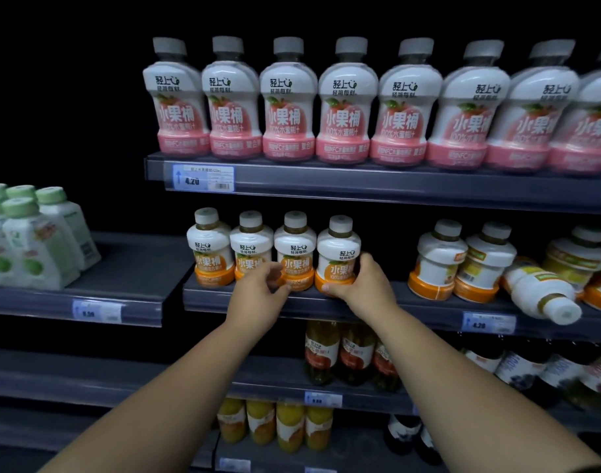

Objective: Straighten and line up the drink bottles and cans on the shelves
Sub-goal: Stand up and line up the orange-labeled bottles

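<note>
Several small orange-label juice bottles stand in a row at the front of the middle shelf [411, 310]. My right hand [363, 283] is wrapped around the base of the rightmost one of that row [338, 254]. My left hand [258, 290] has its fingers curled against the lower part of the neighbouring bottle [295, 249]. Further right, two orange bottles [438, 257] stand turned with their backs out, and one bottle [539, 295] lies on its side with its cap over the shelf edge.
A row of pink-label bottles [343, 107] fills the top shelf. Green-capped bottles [33, 240] stand on the left shelf. Darker juice bottles [340, 353] and yellow bottles [275, 425] occupy lower shelves. A gap separates the orange row from the turned bottles.
</note>
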Available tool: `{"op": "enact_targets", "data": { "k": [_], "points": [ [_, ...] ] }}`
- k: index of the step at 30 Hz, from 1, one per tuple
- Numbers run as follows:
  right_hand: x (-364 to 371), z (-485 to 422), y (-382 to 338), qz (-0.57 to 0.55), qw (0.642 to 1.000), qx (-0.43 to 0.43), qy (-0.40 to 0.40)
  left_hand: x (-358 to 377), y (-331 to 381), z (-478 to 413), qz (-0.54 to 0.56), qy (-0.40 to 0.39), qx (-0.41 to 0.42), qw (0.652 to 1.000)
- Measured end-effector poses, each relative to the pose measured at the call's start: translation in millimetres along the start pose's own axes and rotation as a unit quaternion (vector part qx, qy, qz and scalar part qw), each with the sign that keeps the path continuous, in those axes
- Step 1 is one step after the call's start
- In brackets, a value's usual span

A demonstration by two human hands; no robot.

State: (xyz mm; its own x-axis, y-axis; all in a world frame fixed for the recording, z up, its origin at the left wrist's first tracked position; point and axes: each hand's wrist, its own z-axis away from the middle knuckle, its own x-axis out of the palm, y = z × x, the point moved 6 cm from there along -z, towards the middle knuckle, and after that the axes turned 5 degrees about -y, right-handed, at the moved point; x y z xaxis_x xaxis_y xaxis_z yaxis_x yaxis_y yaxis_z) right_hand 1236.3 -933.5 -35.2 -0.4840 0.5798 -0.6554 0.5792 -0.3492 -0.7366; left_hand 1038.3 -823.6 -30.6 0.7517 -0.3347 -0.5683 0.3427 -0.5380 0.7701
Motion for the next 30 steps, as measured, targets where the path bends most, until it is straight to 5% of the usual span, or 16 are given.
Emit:
{"op": "enact_targets", "data": {
  "k": [10, 18, 30],
  "points": [
    [-57, 37, 31, -0.081, 0.993, -0.043, 0.080, 75, 66, 5, 0.030, -0.084, 0.092, 0.992],
    [-133, 57, 103, -0.127, 0.965, 0.035, 0.227, 160, 127, 0, 0.080, -0.130, 0.085, 0.985],
    [-154, 18, 139, -0.089, 0.964, 0.069, 0.241, 224, 157, -42, 0.098, -0.050, 0.026, 0.994]
  ]
}}
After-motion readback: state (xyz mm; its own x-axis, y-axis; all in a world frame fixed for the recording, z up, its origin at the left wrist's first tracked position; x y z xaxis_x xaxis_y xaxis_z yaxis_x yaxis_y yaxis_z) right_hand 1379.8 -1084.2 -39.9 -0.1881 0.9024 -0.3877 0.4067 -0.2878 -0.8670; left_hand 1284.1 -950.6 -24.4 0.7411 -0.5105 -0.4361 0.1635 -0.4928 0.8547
